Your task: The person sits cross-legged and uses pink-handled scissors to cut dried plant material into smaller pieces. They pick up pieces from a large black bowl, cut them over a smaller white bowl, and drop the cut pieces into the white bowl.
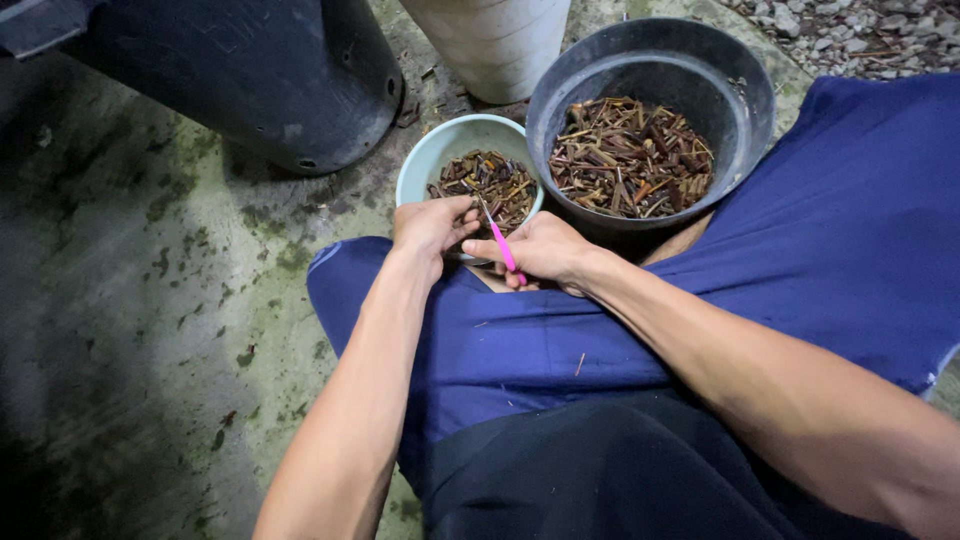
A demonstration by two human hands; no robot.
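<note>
Fingers of right hand [545, 250] pinching pink tool [500, 245]; left hand [432, 225] fingers curled, pinching twig over pale bowl [425, 160]

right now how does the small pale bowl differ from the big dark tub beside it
The pale green bowl is smaller and light; the dark grey tub is larger and deeper. The bowl sits right at the left hand and right hand; the tub sits farther right. Both hold brown cut stems.

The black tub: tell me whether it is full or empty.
Partly full. The black tub holds a layer of brown cut stems across its bottom, while its inner wall shows bare well above them.
</note>
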